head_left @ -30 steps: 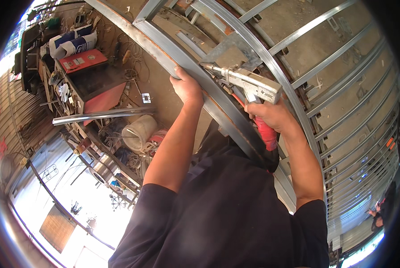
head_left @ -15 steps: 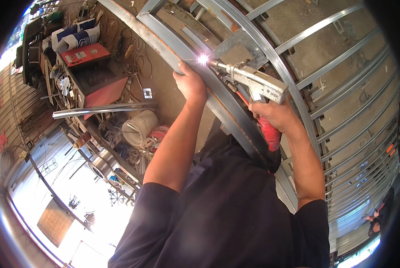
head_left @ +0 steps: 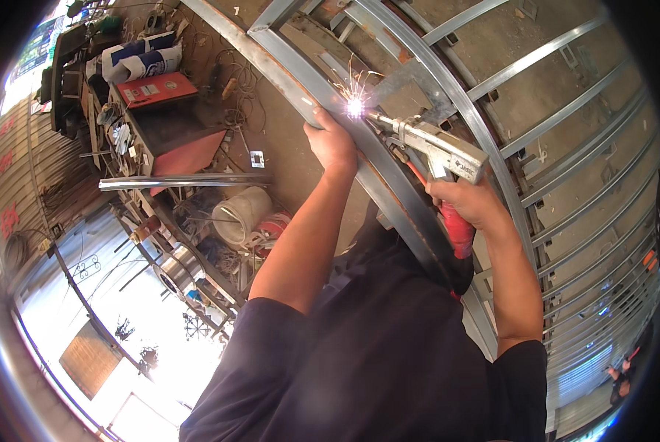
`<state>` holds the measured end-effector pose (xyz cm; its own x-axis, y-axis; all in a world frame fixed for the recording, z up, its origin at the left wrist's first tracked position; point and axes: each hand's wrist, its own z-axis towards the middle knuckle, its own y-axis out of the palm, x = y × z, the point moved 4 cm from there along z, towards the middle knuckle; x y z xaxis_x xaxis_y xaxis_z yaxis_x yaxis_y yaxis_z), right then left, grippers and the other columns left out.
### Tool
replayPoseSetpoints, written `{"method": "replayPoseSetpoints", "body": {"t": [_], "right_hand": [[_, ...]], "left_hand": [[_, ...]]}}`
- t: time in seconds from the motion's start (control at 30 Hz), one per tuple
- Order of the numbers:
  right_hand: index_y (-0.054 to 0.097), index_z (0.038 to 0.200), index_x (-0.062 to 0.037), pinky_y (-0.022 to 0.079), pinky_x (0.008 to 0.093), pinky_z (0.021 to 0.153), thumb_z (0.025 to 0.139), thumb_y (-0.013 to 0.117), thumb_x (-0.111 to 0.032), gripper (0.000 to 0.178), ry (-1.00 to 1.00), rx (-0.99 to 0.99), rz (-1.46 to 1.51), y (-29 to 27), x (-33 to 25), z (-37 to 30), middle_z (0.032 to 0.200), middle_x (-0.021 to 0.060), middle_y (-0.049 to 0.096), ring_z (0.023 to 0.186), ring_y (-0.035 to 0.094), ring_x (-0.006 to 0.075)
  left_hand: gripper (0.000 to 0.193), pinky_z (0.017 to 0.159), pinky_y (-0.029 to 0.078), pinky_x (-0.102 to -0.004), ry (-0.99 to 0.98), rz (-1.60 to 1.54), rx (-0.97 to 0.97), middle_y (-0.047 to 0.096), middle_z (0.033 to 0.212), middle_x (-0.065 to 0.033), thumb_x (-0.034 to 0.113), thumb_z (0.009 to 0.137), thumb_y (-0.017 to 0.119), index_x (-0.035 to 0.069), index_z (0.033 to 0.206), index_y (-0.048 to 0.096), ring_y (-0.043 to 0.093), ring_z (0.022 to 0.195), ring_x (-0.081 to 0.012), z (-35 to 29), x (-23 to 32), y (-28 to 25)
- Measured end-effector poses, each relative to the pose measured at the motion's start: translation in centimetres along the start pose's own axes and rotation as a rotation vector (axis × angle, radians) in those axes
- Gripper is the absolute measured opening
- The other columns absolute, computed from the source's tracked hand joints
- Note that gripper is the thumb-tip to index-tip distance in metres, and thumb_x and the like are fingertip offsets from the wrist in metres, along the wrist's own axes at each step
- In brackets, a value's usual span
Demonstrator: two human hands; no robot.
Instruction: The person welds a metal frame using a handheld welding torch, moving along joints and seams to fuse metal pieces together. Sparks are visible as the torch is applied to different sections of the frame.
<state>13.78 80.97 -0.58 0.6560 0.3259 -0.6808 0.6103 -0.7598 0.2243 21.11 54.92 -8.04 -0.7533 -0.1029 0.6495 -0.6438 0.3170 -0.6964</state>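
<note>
My right hand is closed round the red-wrapped handle of a metal welding gun. The gun's nozzle points left at a long grey steel beam that runs diagonally in front of me. At the nozzle tip a bright white-violet weld spot glows on the beam, with orange sparks flying up from it. My left hand grips the beam's left edge, close beside the glowing spot; its thumb lies on top, and its other fingers are largely hidden.
A curved frame of shiny metal bars spreads to the right. On the left are a bench with a red box, a loose metal tube and a white bucket. Cables lie on the floor. Part of another person shows at far lower right.
The whole scene has shifted slightly right and down in the picture. More orange sparks now spray from the weld spot. Both hands keep their holds.
</note>
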Motion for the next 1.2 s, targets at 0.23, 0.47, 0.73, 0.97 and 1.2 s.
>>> {"method": "replayPoseSetpoints", "body": {"t": [0.23, 0.47, 0.73, 0.97, 1.2], "right_hand": [[0.070, 0.096, -0.0023, 0.053, 0.0296, 0.062, 0.085, 0.074, -0.007, 0.013, -0.007, -0.008, -0.030, -0.3, 0.2, -0.3, 0.080, 0.0020, 0.067, 0.068, 0.064, 0.0121], [0.070, 0.100, -0.0025, 0.054, 0.0293, 0.067, 0.084, 0.077, -0.008, 0.019, -0.042, -0.040, 0.107, -2.6, 0.3, -3.4, 0.083, 0.0022, 0.069, 0.073, 0.065, 0.0124], [0.069, 0.103, -0.0028, 0.054, 0.0305, 0.068, 0.082, 0.077, -0.007, 0.022, 0.075, -0.021, 0.067, -5.5, 3.5, -7.3, 0.087, 0.0030, 0.068, 0.075, 0.065, 0.0132], [0.068, 0.103, -0.0031, 0.054, 0.0317, 0.069, 0.082, 0.080, -0.010, 0.025, 0.075, -0.006, 0.021, -4.8, 4.0, -6.7, 0.087, 0.0026, 0.067, 0.076, 0.064, 0.0141], [0.069, 0.104, -0.0021, 0.054, 0.0321, 0.071, 0.082, 0.075, -0.007, 0.023, 0.044, -0.014, 0.010, -4.6, 4.2, -6.2, 0.090, 0.0025, 0.068, 0.079, 0.064, 0.0134]], "left_hand": [[0.076, 0.103, 0.048, -0.0530, 0.019, 0.029, -0.012, 0.066, 0.126, -0.0353, 0.057, 0.106, 0.042, -0.011, 0.139, 0.051, 0.064, 0.118, -0.0497, 0.0, 0.1, -0.2], [0.077, 0.103, 0.048, -0.0522, 0.042, -0.031, -0.053, 0.064, 0.127, -0.0369, 0.056, 0.107, 0.042, -0.014, 0.139, 0.050, 0.063, 0.119, -0.0500, -0.1, 0.1, -0.2], [0.077, 0.104, 0.049, -0.0502, 0.038, -0.056, -0.052, 0.063, 0.131, -0.0353, 0.056, 0.107, 0.043, -0.015, 0.138, 0.050, 0.063, 0.120, -0.0474, 0.3, -0.2, 0.1], [0.074, 0.101, 0.051, -0.0489, 0.015, -0.084, -0.070, 0.064, 0.129, -0.0335, 0.054, 0.107, 0.043, -0.014, 0.136, 0.050, 0.065, 0.117, -0.0454, -0.2, 0.4, 0.0], [0.074, 0.101, 0.051, -0.0486, -0.022, -0.080, -0.088, 0.063, 0.130, -0.0329, 0.054, 0.108, 0.042, -0.013, 0.137, 0.050, 0.065, 0.117, -0.0443, 0.0, -0.1, 0.3]]}}
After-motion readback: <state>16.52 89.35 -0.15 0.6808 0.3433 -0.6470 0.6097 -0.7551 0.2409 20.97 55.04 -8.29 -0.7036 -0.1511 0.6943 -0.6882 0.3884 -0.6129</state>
